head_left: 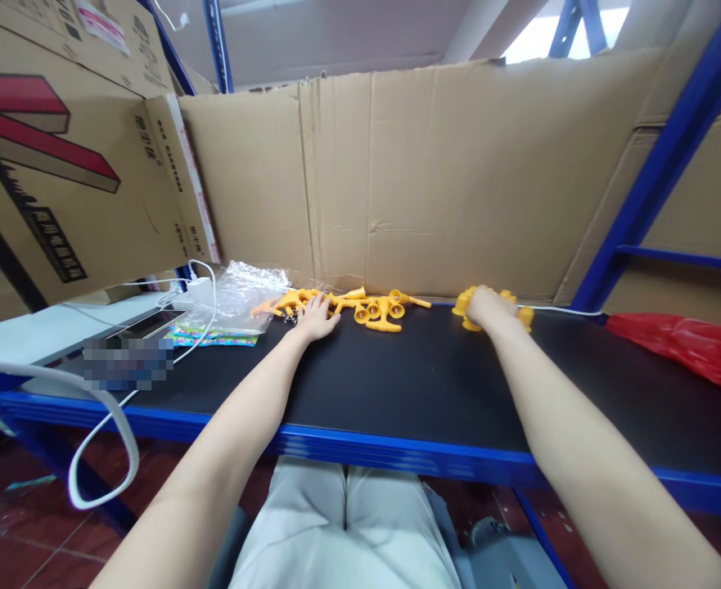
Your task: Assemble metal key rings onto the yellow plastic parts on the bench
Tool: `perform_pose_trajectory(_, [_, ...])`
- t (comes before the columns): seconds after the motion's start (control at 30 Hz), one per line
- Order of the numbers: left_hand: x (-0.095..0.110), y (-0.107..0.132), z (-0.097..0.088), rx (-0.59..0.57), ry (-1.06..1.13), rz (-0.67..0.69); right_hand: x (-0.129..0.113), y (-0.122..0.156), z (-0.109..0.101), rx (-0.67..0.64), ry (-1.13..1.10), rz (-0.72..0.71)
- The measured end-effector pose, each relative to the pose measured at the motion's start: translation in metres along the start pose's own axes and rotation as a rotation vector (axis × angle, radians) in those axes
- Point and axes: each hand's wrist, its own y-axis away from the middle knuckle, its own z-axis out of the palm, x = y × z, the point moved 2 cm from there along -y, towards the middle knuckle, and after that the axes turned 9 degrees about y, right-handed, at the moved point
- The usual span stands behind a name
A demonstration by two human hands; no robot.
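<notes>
My left hand (pixel 318 319) lies on the left part of a row of yellow plastic pieces (pixel 286 303), its fingers spread and touching them. To its right sits a yellow piece with a T-shaped end (pixel 383 315), beside several small yellow cups (pixel 397 311) with shiny insides. My right hand (pixel 488 307) reaches down into a separate cluster of yellow cup-shaped pieces (pixel 468 307) further right. Its fingers are bent downward and mostly hidden behind the hand, so whether it grips a piece does not show.
The pieces lie on a black shelf top (pixel 409 384) with a blue metal edge (pixel 397 450). Cardboard (pixel 446 180) walls the back. On the left are clear plastic bags (pixel 231 294), a colourful packet (pixel 213 337) and white cables (pixel 130 442); a red bag (pixel 685 348) lies right.
</notes>
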Motion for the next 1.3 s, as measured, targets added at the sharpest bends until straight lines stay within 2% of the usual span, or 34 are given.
perform_pose_trajectory(0.1, [0.001,0.003,-0.001,-0.047,0.007,-0.014,-0.021,0.014,-0.009,-0.026,0.05,-0.057])
perform_pose_trajectory(0.27, [-0.001,0.006,-0.003,-0.088,0.017,-0.007,-0.068,0.046,-0.009,0.024,0.054,-0.474])
perform_pose_trajectory(0.4, [-0.006,0.004,-0.004,-0.078,0.066,0.04,-0.094,0.065,0.001,0.151,0.006,-0.782])
perform_pose_trajectory(0.53, [-0.01,0.005,-0.006,-0.05,0.106,0.065,-0.116,0.072,0.001,0.224,-0.039,-0.942])
perform_pose_trajectory(0.63, [-0.01,0.006,-0.007,-0.037,0.12,0.028,-0.136,0.071,-0.004,0.201,-0.024,-1.014])
perform_pose_trajectory(0.7, [-0.01,0.005,-0.007,-0.006,0.114,0.016,-0.151,0.067,-0.006,0.137,-0.01,-1.009])
perform_pose_trajectory(0.8, [-0.01,0.003,-0.005,0.036,0.083,0.062,-0.17,0.055,-0.006,-0.034,-0.025,-0.914])
perform_pose_trajectory(0.87, [-0.01,0.001,-0.003,0.025,0.053,0.08,-0.179,0.047,-0.002,-0.148,-0.06,-0.865])
perform_pose_trajectory(0.97, [-0.01,0.0,0.002,-0.006,0.024,0.039,-0.186,0.041,0.003,-0.227,-0.101,-0.874])
perform_pose_trajectory(1.1, [-0.007,0.0,0.007,0.001,0.017,-0.011,-0.184,0.047,0.005,-0.205,-0.04,-0.856])
perform_pose_trajectory(1.2, [-0.005,0.0,0.008,0.025,0.022,-0.041,-0.176,0.053,0.004,-0.111,0.005,-0.755])
perform_pose_trajectory(1.3, [-0.003,0.001,0.008,0.038,0.023,-0.069,-0.167,0.054,0.004,-0.081,-0.004,-0.669])
